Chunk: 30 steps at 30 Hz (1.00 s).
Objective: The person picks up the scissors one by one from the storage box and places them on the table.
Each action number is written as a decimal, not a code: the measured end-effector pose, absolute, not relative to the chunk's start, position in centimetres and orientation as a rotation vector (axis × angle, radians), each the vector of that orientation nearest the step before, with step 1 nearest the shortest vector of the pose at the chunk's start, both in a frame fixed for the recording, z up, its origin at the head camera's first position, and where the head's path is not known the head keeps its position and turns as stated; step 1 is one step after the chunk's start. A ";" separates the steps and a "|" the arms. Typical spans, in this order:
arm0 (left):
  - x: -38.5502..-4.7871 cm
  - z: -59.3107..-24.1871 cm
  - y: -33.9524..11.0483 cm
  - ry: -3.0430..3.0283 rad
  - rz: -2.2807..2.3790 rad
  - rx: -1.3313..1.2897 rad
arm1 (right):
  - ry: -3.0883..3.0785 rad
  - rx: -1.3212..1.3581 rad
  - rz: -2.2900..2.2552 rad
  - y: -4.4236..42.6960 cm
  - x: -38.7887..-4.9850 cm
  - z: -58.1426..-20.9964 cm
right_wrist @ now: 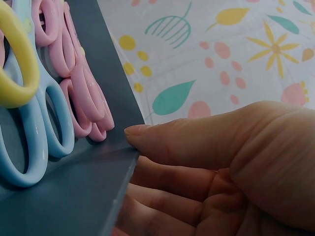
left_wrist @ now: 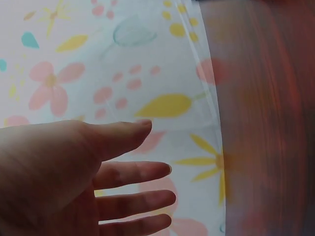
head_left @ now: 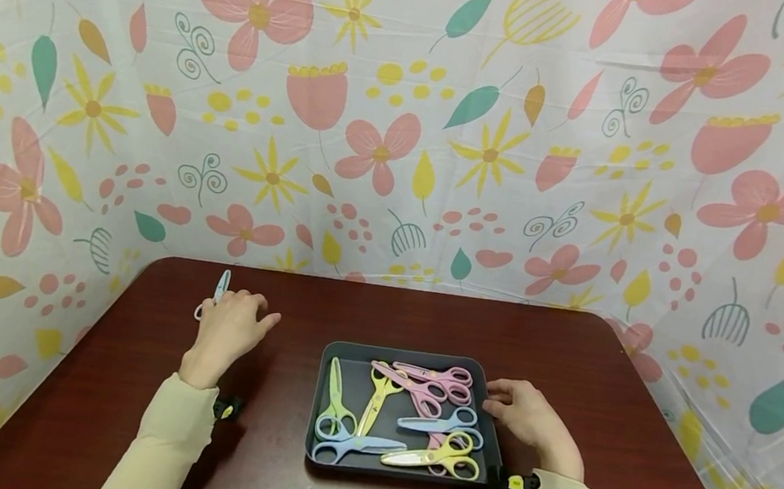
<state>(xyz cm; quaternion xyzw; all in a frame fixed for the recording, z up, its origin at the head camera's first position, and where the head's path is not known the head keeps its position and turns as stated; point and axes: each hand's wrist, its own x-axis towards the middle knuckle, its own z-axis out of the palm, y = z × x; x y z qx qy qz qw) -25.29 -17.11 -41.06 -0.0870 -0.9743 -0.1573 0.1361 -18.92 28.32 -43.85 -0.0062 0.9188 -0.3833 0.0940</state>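
Observation:
Light blue scissors (head_left: 222, 286) lie on the table at the back left, partly covered by my left hand (head_left: 228, 335). In the left wrist view, my left hand (left_wrist: 54, 172) has its fingers extended and holds nothing. My right hand (head_left: 534, 423) is at the right side of a dark grey tray (head_left: 412, 357). The right wrist view shows my right hand (right_wrist: 221, 162) gripping the tray (right_wrist: 93, 182), thumb tip on the rim and fingers outside the wall. Inside are several scissors: green (head_left: 334, 386), yellow (head_left: 412, 458), pink (head_left: 413, 382) and blue (head_left: 371, 442), some overlapping.
The tray rests on a dark red-brown wooden table (head_left: 269, 455). A white cloth with flower and leaf prints (head_left: 405, 118) hangs behind the table and along both sides.

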 end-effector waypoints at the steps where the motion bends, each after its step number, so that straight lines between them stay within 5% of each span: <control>1: -25.1 -41.0 -16.7 -2.821 -0.451 -0.259 | 2.730 -0.026 -1.132 28.3 -18.9 -43.8; 20: -20.9 -41.6 -11.4 -2.824 -0.364 -0.576 | 2.738 -0.040 -1.117 28.4 -19.0 -43.8; 30: -19.1 -42.4 -9.9 -2.842 -0.335 -0.968 | 2.719 -0.029 -1.149 28.4 -18.9 -44.1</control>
